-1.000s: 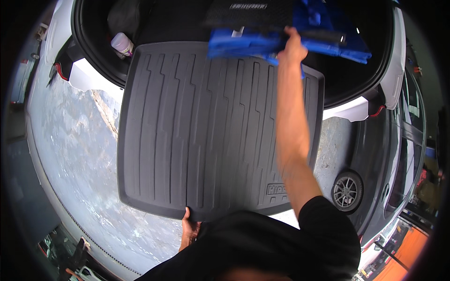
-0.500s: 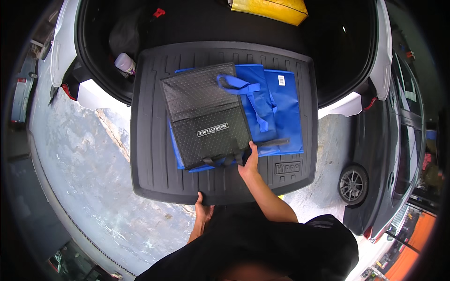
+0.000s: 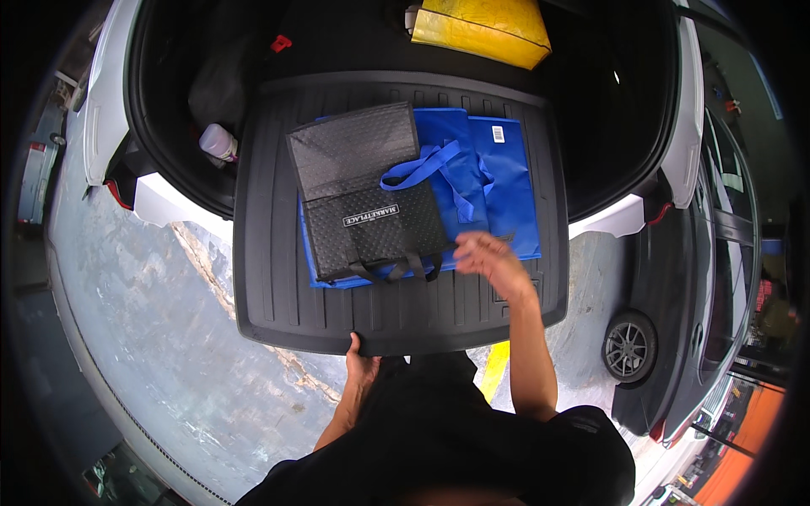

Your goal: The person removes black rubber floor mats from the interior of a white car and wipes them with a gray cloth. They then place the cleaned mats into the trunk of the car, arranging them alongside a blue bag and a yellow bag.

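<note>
My left hand (image 3: 362,368) grips the near edge of a black ribbed cargo tray (image 3: 278,325), its thumb on top of the rim and the other fingers out of sight below. My right hand (image 3: 496,268) is slightly blurred, fingers loosely bent and apart, with nothing visible in it. It hovers over the tray beside the lower right corner of a black quilted bag (image 3: 363,181). That bag lies flat, its black handles (image 3: 396,270) toward me. Beneath it lie flat blue bags (image 3: 510,190), and a blue strap (image 3: 422,167) loops over the black bag's right side.
The tray juts out of a white car's open boot (image 3: 190,202). Farther in are a yellow bag (image 3: 481,29), a white-capped bottle (image 3: 218,142) and a red clip (image 3: 281,43). A dark car (image 3: 675,287) stands at the right. A yellow line (image 3: 496,371) marks the floor.
My right hand has let go of the black bag's edge and moved right. The dark strap that stuck out to the right there no longer does. My left hand stays on the tray's edge.
</note>
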Tool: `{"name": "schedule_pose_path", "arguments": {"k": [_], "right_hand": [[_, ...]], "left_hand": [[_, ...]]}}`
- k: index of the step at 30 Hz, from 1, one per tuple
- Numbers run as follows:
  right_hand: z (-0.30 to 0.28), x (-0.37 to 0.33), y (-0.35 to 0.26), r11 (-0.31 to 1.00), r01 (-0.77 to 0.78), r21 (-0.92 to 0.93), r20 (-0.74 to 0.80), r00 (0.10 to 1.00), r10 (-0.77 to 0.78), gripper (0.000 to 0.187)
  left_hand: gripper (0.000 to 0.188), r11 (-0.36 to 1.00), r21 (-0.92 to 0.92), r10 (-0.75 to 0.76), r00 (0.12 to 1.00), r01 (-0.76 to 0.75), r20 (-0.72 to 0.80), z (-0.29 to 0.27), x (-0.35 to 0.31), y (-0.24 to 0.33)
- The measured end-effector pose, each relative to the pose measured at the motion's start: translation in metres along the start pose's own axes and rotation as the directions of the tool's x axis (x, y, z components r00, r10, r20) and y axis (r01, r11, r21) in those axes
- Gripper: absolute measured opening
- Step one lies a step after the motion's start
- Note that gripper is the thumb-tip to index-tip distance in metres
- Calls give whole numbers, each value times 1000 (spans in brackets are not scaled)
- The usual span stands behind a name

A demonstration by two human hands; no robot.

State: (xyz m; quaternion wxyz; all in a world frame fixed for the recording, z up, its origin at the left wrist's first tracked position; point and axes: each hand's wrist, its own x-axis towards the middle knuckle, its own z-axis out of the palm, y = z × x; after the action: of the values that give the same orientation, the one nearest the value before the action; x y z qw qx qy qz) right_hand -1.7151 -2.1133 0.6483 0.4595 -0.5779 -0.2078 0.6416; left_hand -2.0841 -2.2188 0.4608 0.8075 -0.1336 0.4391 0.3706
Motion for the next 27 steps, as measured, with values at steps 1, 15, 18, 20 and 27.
{"name": "schedule_pose_path", "arguments": {"k": [1, 15, 18, 20, 27], "right_hand": [[-3, 17, -27, 991, 111, 72, -64, 992, -106, 42], [-107, 525, -265, 740, 308, 599, -173, 951, -256, 114], [-109, 593, -288, 620, 306, 722, -259, 951, -168, 92], [-115, 627, -286, 593, 311, 742, -307, 945, -111, 78], [-126, 599, -256, 509, 515, 690, -307, 845, -438, 50]], "left_hand": [[65, 1000, -8, 5, 1000, -6, -11, 7, 2, 1], [72, 965, 168, 244, 925, -202, -290, 66, 0, -8], [81, 949, 199, 304, 881, -245, -363, 71, 3, -20], [83, 961, 171, 267, 880, -215, -392, 66, 3, -24], [87, 973, 126, 228, 896, -194, -381, 91, -1, -33]]}}
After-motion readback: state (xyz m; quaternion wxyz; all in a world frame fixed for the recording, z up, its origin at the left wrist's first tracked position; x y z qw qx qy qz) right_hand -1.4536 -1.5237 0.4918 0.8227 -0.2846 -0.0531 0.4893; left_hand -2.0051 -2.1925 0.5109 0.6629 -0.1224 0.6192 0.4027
